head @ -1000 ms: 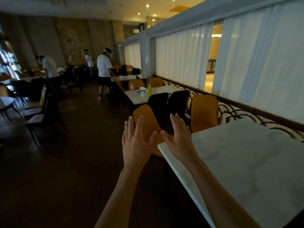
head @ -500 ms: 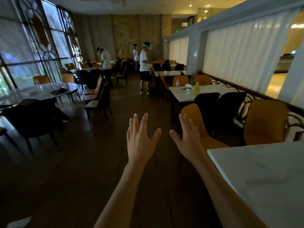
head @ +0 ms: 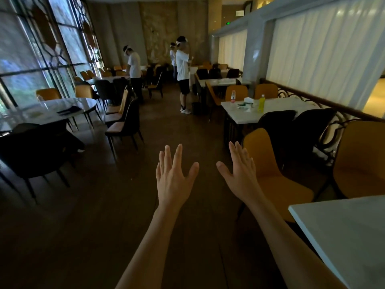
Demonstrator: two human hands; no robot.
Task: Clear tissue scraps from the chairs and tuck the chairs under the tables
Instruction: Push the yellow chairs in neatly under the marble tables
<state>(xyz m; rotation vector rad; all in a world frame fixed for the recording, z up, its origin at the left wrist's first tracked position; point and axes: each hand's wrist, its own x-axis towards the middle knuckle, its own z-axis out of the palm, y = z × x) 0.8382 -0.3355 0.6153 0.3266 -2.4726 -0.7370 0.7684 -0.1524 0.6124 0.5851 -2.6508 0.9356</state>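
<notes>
Orange chair [head: 270, 176] stands just beside the right hand [head: 241, 176]; left hand [head: 173, 178] likewise splayed, each grip empty.

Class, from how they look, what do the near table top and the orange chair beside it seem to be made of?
Near table top: probably marble or a marble-look slab, smooth white with a soft sheen. Orange chair: one-piece curved shell, matte, likely moulded plastic or leatherette; its thin dark legs look like metal.

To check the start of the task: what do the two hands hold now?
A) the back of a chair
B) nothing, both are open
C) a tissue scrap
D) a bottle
B: the left hand and the right hand are spread open in the air, touching nothing.
</notes>
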